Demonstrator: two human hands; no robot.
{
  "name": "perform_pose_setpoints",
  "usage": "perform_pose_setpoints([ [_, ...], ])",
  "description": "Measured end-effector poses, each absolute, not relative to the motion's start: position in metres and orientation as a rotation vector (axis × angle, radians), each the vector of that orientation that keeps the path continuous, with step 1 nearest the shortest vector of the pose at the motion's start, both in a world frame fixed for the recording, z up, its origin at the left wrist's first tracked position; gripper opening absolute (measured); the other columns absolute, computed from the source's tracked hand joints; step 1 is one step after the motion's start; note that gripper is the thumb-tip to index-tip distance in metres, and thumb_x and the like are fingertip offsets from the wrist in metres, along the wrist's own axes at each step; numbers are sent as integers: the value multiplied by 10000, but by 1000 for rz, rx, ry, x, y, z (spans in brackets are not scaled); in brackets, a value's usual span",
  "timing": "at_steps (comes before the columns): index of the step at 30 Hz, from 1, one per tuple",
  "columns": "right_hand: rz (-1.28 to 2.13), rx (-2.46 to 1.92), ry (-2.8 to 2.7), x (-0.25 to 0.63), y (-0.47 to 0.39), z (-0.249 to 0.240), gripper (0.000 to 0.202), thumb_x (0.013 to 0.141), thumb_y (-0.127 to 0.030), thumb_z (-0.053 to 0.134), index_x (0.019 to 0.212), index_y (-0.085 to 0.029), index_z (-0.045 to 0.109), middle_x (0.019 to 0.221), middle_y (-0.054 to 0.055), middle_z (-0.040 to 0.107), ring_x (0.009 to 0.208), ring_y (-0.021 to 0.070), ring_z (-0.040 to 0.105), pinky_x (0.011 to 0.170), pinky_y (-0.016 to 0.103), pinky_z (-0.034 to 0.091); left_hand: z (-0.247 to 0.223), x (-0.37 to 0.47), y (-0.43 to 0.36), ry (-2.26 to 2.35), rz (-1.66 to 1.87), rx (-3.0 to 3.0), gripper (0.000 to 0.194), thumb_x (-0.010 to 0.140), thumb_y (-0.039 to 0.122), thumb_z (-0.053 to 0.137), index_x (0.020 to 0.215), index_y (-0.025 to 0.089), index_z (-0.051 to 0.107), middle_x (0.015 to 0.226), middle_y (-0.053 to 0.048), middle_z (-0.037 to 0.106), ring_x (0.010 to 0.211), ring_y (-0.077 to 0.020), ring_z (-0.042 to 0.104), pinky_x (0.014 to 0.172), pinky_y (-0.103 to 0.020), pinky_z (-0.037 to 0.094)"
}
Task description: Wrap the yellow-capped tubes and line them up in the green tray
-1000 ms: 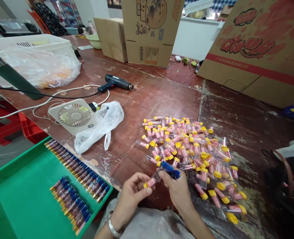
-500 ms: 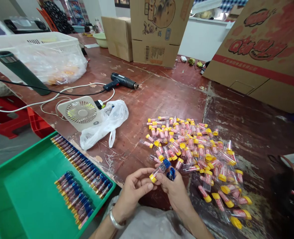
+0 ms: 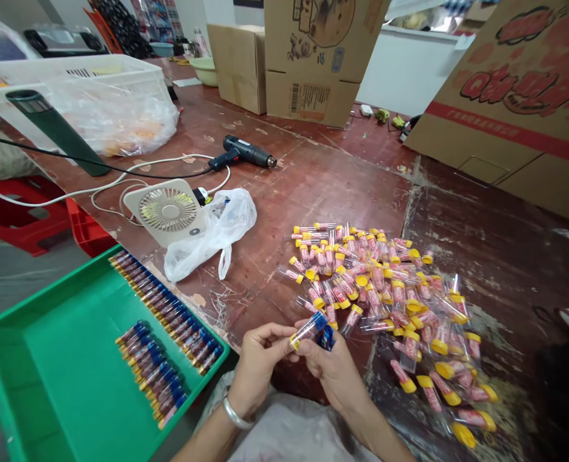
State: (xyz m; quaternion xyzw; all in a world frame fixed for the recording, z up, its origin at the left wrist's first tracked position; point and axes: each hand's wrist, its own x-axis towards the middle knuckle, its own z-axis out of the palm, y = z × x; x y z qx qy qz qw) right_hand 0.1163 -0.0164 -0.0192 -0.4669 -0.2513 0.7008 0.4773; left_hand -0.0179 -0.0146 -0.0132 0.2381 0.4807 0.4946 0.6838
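A small clear tube with a yellow cap at its lower end and a blue wrap at its upper end is held between both hands, tilted. My left hand, a silver bangle on its wrist, pinches the tube near the yellow cap. The fingers of my right hand close on the tube too, with crumpled blue film tucked in them. A spread pile of yellow-capped tubes with pink contents lies just beyond and to the right. Blue-ended tubes lie in rows in a green tray at the left.
A small fan and a white plastic bag are left of centre, with a black heat gun behind. White cables, a green cylinder and a white crate are at the left; cardboard boxes stand at the back.
The view has shifted slightly, moving the table objects to the right and a little up. My left fingers have come to the tube's yellow-capped end and now pinch it.
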Motion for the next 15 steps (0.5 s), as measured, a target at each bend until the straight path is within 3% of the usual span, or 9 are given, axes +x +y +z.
perform_pose_setpoints([
  [15, 1686, -1193, -607, 112, -16, -25, 417, 634, -365, 855, 950, -157, 679, 518, -92, 430, 417, 37, 209, 373, 194, 151, -17, -16, -16, 1074, 1142, 473, 190, 628, 253, 855, 720, 122, 753, 577, -19, 712, 493, -96, 611, 506, -180, 502],
])
